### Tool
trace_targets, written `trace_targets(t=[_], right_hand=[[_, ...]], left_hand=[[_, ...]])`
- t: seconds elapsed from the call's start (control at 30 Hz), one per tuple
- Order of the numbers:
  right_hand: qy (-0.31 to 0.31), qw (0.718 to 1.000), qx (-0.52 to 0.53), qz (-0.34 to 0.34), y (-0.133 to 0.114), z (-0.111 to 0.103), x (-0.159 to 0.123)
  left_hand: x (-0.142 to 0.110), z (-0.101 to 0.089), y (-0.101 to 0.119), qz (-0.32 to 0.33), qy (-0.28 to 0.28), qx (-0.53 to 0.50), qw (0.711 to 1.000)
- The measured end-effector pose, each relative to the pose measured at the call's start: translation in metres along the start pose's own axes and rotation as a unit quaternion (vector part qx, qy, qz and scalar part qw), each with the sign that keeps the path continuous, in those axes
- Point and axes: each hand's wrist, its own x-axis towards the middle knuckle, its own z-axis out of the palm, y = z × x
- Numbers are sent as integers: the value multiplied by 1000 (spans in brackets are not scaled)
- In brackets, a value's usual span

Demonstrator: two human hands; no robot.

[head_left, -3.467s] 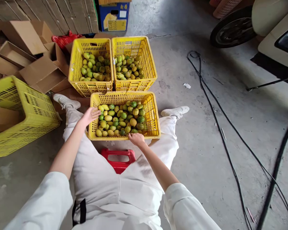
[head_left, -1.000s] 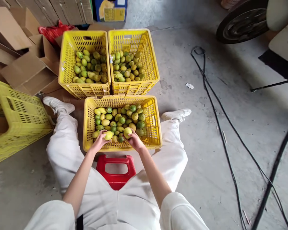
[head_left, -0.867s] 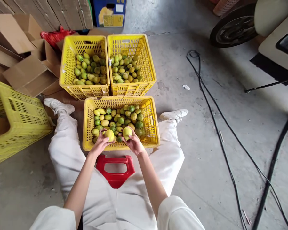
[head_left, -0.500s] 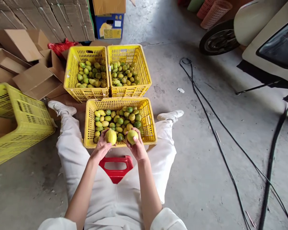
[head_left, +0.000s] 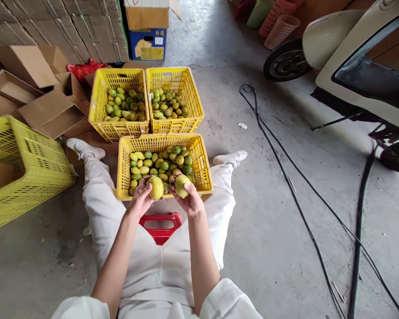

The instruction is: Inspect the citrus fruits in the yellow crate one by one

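My left hand (head_left: 142,197) is closed round a yellow lemon (head_left: 156,188), held over the near rim of the front crate. Beside it, my right hand (head_left: 190,200) grips another yellow lemon (head_left: 181,185), its thumb lying against the fruit. The two lemons are apart, with a small gap between them. Below and beyond them the yellow front crate (head_left: 206,175) stands between my legs, holding many lemons (head_left: 146,163) that range from yellow to dark green. My hands hide part of the fruit at its near side.
Behind stand two more yellow crates, left (head_left: 98,99) and right (head_left: 196,102), both holding lemons. A yellow-green crate (head_left: 46,164) and open cardboard boxes (head_left: 48,110) are on the left. A red stool (head_left: 159,235) shows under me. Black cables (head_left: 297,201) and a white vehicle (head_left: 339,53) are on the right.
Earliest, both hands were without fruit, the right on the crate's rim. Then each took a lemon; since, both lemons have been lifted toward me and turned in the fingers. The view has shifted.
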Motion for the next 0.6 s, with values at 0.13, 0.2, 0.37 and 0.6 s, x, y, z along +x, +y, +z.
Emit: trace_targets(t=[0.13,0.2,0.37,0.6], right_hand=[[-17,999,-40,-4,-1,17,1],[-12,998,-61,-16,-3,22,-1],[-11,999,-53,-10,-15,20,-11],[7,999,-32,-16,-4,11,-11]], left_hand=[[-3,14,-1,20,29,-49,998],[-6,20,3,25,55,-44,997],[-15,23,23,16,55,-22,998],[-17,20,25,46,7,40,998]])
